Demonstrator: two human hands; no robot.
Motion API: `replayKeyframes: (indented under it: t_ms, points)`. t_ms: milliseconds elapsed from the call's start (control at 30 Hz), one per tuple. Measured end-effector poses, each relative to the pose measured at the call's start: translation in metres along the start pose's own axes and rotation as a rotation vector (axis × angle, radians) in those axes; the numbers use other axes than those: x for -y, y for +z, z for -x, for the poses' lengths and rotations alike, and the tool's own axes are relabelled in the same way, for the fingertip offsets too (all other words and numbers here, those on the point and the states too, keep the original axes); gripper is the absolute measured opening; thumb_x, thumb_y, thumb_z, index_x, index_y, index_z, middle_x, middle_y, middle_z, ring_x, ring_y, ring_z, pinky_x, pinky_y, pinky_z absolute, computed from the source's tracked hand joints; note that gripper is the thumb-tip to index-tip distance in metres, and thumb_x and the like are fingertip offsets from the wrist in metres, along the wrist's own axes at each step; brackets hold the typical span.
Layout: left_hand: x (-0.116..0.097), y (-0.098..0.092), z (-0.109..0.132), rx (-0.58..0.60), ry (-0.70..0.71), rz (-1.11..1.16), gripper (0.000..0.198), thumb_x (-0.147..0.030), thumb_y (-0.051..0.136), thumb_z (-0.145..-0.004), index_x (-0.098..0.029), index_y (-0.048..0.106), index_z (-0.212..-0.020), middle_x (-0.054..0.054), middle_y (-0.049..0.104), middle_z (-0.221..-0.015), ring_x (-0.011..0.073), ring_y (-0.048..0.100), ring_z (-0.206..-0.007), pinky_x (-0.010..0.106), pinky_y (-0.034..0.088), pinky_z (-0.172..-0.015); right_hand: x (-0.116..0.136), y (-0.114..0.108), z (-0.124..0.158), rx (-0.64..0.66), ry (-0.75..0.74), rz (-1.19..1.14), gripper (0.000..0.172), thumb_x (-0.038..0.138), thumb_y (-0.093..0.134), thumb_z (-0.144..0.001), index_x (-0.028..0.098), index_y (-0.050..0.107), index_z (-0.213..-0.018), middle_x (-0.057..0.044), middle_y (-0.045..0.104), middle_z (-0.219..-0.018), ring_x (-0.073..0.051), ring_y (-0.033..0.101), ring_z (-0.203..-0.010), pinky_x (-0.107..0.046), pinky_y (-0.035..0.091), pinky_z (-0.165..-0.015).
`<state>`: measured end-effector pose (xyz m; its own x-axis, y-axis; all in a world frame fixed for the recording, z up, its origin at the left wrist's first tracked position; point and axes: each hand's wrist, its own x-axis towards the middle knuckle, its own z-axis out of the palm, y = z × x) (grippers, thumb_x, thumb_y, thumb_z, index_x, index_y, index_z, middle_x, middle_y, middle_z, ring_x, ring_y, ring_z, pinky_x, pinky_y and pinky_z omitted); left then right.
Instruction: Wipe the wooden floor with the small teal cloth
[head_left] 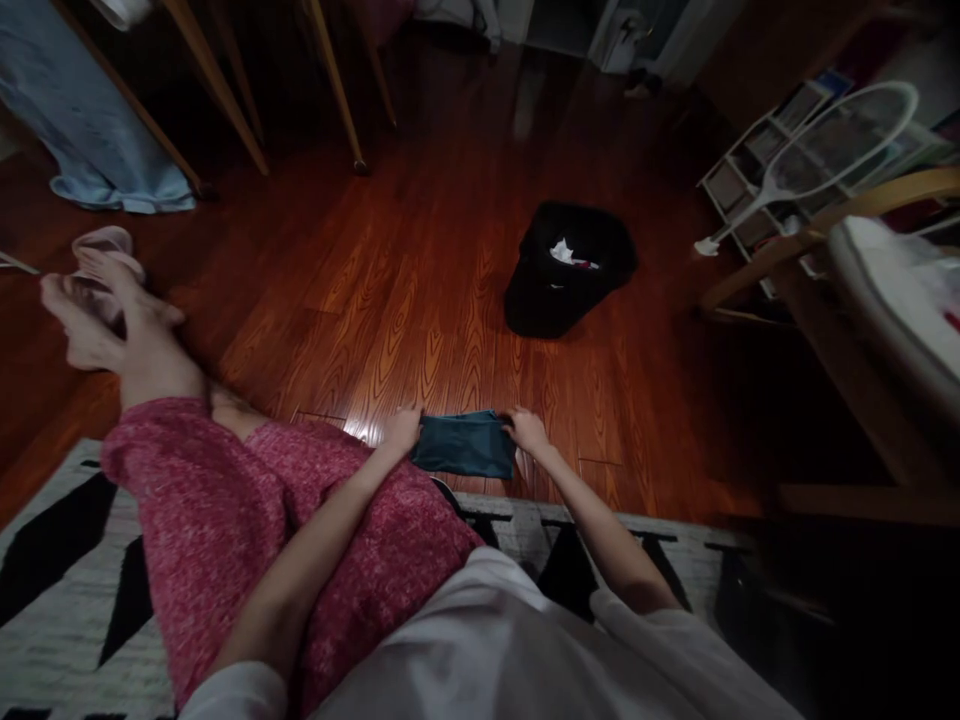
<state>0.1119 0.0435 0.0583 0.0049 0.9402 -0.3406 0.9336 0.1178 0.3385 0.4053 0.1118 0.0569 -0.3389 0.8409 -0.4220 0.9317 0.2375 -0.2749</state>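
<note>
Left hand [401,430] and right hand [529,432] each pinch one end of a folded teal cloth [465,447] lying on the wood floor [420,300] just past the rug [60,600]. An uneven pull could skew the fold or slide it across the glossy boards. Both arms reach forward, wrists low, fingers curled.

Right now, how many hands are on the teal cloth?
2: the left hand holds the cloth at its left edge, the right hand at its right edge. No other hands show.
</note>
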Motion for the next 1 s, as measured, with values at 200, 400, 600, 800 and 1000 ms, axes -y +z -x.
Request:
replayKeyframes:
  t_ms: [200, 400, 600, 800, 1000]
  points:
    - [-0.001, 0.035, 0.013, 0.168, 0.146, -0.051, 0.075, -0.019, 0.078, -0.075, -0.028, 0.046, -0.142, 0.017, 0.032, -0.16, 0.0367, 0.028, -0.148, 0.054, 0.035, -0.113, 0.004, 0.021, -0.013, -0.106, 0.232, 0.113, 0.06, 0.013, 0.045, -0.091, 0.013, 0.039, -0.15, -0.024, 0.051, -0.138, -0.03, 0.051, -0.125, -0.04, 0.047, -0.096]
    - [-0.002, 0.034, 0.01, 0.08, 0.117, -0.044, 0.04, -0.028, 0.063, -0.092, -0.026, 0.056, -0.131, 0.014, 0.041, -0.154, 0.0321, 0.037, -0.143, 0.049, 0.04, -0.109, -0.002, 0.046, -0.002, -0.271, 0.313, 0.061, 0.058, 0.018, 0.04, -0.093, 0.012, 0.038, -0.15, -0.022, 0.053, -0.133, -0.031, 0.05, -0.121, -0.04, 0.044, -0.096]
    - [-0.009, 0.02, -0.006, -0.006, 0.074, -0.126, 0.029, -0.008, 0.053, -0.088, -0.021, 0.065, -0.111, 0.012, 0.062, -0.122, 0.0282, 0.056, -0.119, 0.04, 0.044, -0.102, -0.023, 0.038, -0.006, -0.383, 0.412, -0.006, 0.057, 0.018, 0.032, -0.095, 0.01, 0.037, -0.152, -0.024, 0.052, -0.133, -0.032, 0.048, -0.12, -0.041, 0.04, -0.097]
    - [-0.009, 0.014, -0.007, -0.052, 0.014, -0.092, 0.033, 0.0, 0.045, -0.085, -0.019, 0.066, -0.103, 0.013, 0.066, -0.112, 0.0284, 0.058, -0.113, 0.038, 0.045, -0.094, -0.029, 0.026, -0.02, -0.335, 0.39, 0.058, 0.065, 0.02, 0.038, -0.093, 0.017, 0.028, -0.157, -0.022, 0.051, -0.137, -0.032, 0.045, -0.122, -0.043, 0.038, -0.098]
    - [-0.004, 0.012, -0.008, -0.067, 0.003, -0.079, 0.028, -0.003, 0.047, -0.086, -0.019, 0.067, -0.097, 0.013, 0.066, -0.11, 0.0288, 0.058, -0.112, 0.036, 0.046, -0.091, -0.025, 0.028, -0.026, -0.308, 0.419, 0.0, 0.071, 0.019, 0.046, -0.088, 0.018, 0.031, -0.157, -0.024, 0.046, -0.141, -0.035, 0.042, -0.126, -0.047, 0.037, -0.1]
